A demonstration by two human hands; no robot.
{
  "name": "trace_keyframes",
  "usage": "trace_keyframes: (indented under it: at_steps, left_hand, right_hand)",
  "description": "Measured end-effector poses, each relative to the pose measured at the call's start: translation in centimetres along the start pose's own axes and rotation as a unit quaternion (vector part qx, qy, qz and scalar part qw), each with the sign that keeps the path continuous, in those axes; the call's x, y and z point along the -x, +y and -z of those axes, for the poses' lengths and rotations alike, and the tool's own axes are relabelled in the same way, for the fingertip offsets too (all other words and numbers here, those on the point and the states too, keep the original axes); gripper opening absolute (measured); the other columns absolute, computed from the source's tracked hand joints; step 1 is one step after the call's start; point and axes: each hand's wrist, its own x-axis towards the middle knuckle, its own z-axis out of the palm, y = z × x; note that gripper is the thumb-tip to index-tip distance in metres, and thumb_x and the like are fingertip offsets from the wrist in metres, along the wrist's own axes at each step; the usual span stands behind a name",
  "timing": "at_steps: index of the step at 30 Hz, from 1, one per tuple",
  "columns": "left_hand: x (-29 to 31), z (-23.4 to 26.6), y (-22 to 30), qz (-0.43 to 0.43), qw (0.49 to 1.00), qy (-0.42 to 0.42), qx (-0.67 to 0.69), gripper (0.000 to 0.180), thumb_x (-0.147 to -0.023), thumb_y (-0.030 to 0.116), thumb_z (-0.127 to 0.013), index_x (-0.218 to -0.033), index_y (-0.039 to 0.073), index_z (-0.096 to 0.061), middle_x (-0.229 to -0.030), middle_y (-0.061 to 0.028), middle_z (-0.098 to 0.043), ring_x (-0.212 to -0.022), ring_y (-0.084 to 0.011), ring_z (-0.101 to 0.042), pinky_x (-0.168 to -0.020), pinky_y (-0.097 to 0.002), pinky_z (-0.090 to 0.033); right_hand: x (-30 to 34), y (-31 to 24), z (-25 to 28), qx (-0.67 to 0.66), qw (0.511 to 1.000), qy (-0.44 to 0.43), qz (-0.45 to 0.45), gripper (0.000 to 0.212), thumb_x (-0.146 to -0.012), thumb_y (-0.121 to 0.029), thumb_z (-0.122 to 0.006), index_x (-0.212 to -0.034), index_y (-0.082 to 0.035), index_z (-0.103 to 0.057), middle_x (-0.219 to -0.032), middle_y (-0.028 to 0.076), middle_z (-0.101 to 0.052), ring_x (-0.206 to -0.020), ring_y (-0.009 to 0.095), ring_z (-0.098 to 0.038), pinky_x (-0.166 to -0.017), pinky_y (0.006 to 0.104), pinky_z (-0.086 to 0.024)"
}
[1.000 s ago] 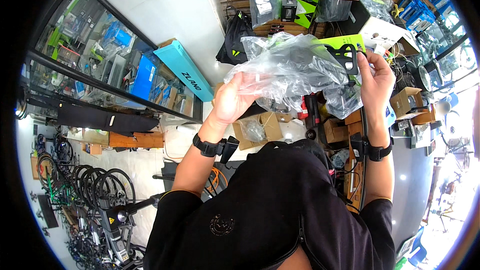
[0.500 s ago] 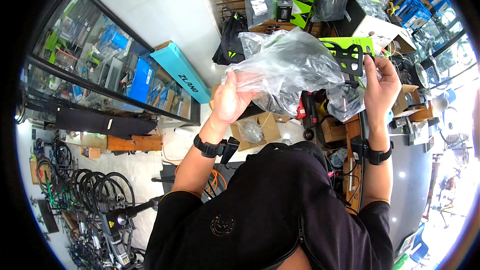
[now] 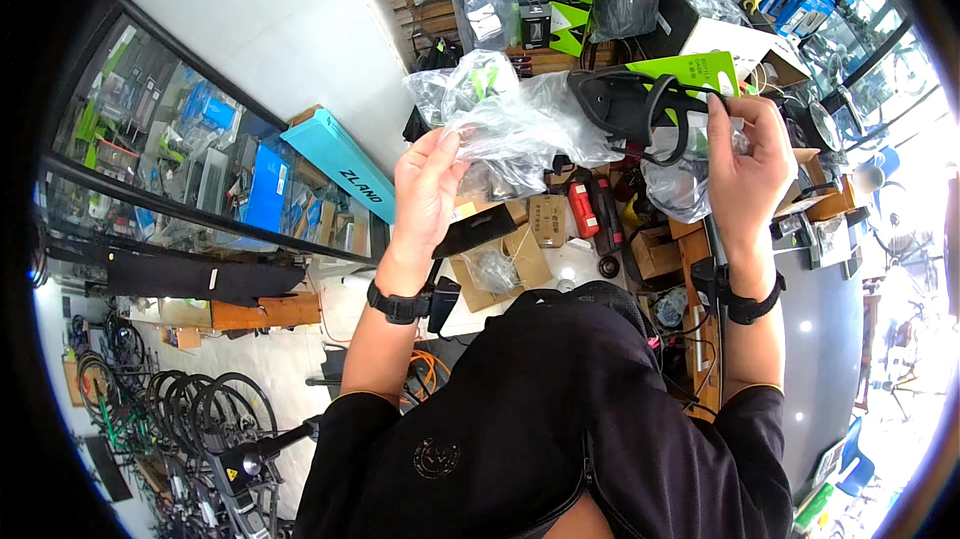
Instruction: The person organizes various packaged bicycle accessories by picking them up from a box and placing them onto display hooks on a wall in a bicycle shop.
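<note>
Between my two hands a clear plastic bag [image 3: 525, 124] is stretched out with a black bottle cage [image 3: 612, 107] at its right end. My left hand [image 3: 428, 184] pinches the bag's left part between thumb and fingers. The cage's right end is gripped by my right hand [image 3: 752, 154], with thumb and forefinger closed on its rim. Behind the cage shows a bright green card [image 3: 705, 69]; whether it is fastened to the cage I cannot tell. Much of the cage lies outside the bag, and the bag's crumpled folds hide where its mouth is.
Below the bag stands an open cardboard box [image 3: 505, 274] with crumpled clear plastic inside. Red and black tools [image 3: 590, 211] lie beside it. A glass display case [image 3: 200, 149] and a long turquoise box [image 3: 340, 164] are on the left. Packaged goods [image 3: 535, 19] hang ahead.
More of the bottle cage shows out of the bag, and it has turned so its curved loops face me. My left hand has moved slightly left with the bag; the whole view has shifted.
</note>
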Motion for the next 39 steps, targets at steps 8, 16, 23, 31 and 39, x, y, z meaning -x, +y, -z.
trace_keyframes:
  at_steps: [8, 16, 23, 31, 39]
  left_hand:
    - [-0.3, -3.2, -1.9, 0.076, 0.983, -0.055, -0.160, 0.032, -0.086, 0.011, -0.068, -0.114, -0.002, -0.059, -0.107, -0.0057, -0.064, -0.094, -0.0118, -0.059, -0.085, -0.0270, -0.046]
    - [-0.2, -1.2, -2.3, 0.015, 0.991, -0.038, -0.131, 0.029, -0.087, 0.003, -0.063, -0.116, -0.001, -0.059, -0.109, -0.0057, -0.064, -0.097, -0.0130, -0.059, -0.088, -0.0288, -0.046]
    - [-0.2, -0.7, -1.5, 0.066, 0.994, -0.012, -0.084, 0.031, -0.090, 0.001, -0.056, -0.120, -0.001, -0.053, -0.114, -0.0083, -0.061, -0.104, -0.0176, -0.059, -0.091, -0.0322, -0.047]
    - [0.1, -4.8, -0.7, 0.082, 0.993, -0.083, 0.019, 0.027, -0.093, 0.006, -0.048, -0.117, -0.002, -0.055, -0.114, -0.0101, -0.062, -0.105, -0.0201, -0.059, -0.095, -0.0362, -0.044]
    - [0.7, -6.1, -1.1, 0.043, 0.992, -0.105, -0.062, 0.024, -0.094, 0.012, -0.056, -0.116, 0.000, -0.058, -0.099, -0.0005, -0.065, -0.083, -0.0067, -0.058, -0.076, -0.0227, -0.048]
  right_hand:
    - [0.4, -0.3, -1.2, -0.067, 0.998, -0.022, -0.005, 0.012, -0.079, -0.004, -0.071, -0.082, -0.001, -0.059, -0.069, 0.006, -0.057, -0.058, 0.014, -0.050, -0.057, 0.0251, -0.042]
    - [-1.0, 2.2, 1.3, -0.141, 0.982, 0.040, -0.118, 0.010, -0.085, -0.006, -0.069, -0.086, 0.002, -0.062, -0.077, -0.001, -0.061, -0.069, 0.003, -0.051, -0.062, 0.0166, -0.041]
    - [-1.5, 3.1, 2.5, -0.284, 0.932, 0.003, -0.224, 0.011, -0.087, -0.008, -0.068, -0.086, 0.002, -0.063, -0.079, -0.002, -0.062, -0.069, 0.002, -0.051, -0.063, 0.0150, -0.038]
    - [-0.5, 3.7, 0.5, -0.353, 0.900, -0.036, -0.252, 0.009, -0.087, -0.006, -0.067, -0.088, 0.001, -0.063, -0.081, -0.001, -0.063, -0.070, 0.002, -0.052, -0.064, 0.0152, -0.040]
    - [0.2, 2.0, -0.5, -0.306, 0.936, -0.056, -0.162, 0.008, -0.085, -0.006, -0.069, -0.086, 0.000, -0.063, -0.084, -0.001, -0.061, -0.078, 0.004, -0.052, -0.068, 0.0180, -0.041]
